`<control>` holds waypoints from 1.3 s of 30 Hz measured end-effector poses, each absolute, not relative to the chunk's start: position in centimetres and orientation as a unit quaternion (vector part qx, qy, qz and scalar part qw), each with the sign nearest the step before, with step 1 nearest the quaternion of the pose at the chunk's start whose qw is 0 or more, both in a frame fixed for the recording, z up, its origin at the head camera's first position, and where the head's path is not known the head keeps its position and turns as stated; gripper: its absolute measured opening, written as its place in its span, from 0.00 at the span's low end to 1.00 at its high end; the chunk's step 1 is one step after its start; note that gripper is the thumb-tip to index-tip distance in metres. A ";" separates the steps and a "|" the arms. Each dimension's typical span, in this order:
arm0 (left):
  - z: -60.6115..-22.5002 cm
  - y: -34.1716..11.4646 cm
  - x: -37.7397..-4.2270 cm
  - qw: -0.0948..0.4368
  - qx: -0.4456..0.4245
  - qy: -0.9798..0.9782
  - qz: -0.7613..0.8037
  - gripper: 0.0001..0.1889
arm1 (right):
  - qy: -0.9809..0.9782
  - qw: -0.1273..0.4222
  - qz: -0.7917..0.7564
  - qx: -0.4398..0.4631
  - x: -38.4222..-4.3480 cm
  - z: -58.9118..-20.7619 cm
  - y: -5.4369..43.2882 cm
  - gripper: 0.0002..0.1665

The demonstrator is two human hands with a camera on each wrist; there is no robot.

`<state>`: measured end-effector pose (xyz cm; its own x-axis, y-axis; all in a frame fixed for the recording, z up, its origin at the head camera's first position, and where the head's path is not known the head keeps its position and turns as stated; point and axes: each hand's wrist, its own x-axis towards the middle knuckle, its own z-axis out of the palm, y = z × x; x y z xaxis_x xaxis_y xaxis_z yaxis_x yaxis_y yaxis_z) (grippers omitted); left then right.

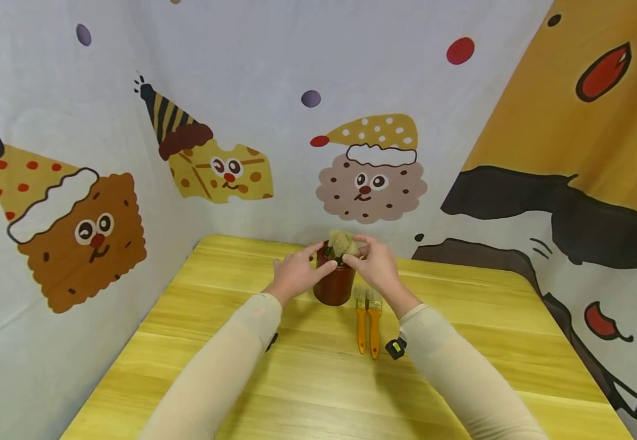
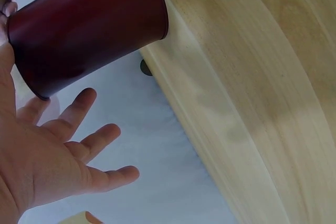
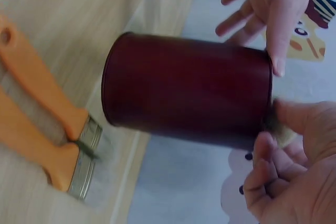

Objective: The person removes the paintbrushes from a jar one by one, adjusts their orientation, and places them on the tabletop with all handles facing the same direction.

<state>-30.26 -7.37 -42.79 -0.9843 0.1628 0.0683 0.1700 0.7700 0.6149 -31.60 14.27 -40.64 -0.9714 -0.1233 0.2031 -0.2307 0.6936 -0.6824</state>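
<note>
A dark red cylindrical container stands upright on the table, with dark green leafy-looking material at its mouth. Above that mouth sits a crumpled beige-green piece; its kind is unclear. My right hand pinches this piece between thumb and fingers, as the right wrist view also shows at the rim. At the container's left side, my left hand has its thumb at the rim. Its other fingers are spread and fairly straight beside the wall. The container's inside is mostly hidden.
Two flat paintbrushes with orange handles lie side by side in front of the container, bristles pointing toward it. The wooden table ends just behind the container at a printed cloth backdrop.
</note>
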 end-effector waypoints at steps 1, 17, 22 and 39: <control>-42.8 -7.3 -30.2 0.006 -0.089 -0.941 -0.328 0.41 | -0.920 0.080 0.374 0.091 -31.6 -40.7 14.0 0.34; -43.0 -6.8 -30.4 0.002 -0.090 -0.943 -0.320 0.42 | -0.895 0.150 0.416 0.067 -31.7 -37.9 13.6 0.23; -43.1 -6.9 -30.4 0.002 -0.089 -0.943 -0.320 0.42 | -0.868 0.154 0.467 0.071 -31.6 -35.6 14.6 0.21; -43.1 -7.4 -30.3 0.006 -0.090 -0.941 -0.325 0.40 | -0.862 0.129 0.490 0.012 -30.1 -30.2 24.2 0.27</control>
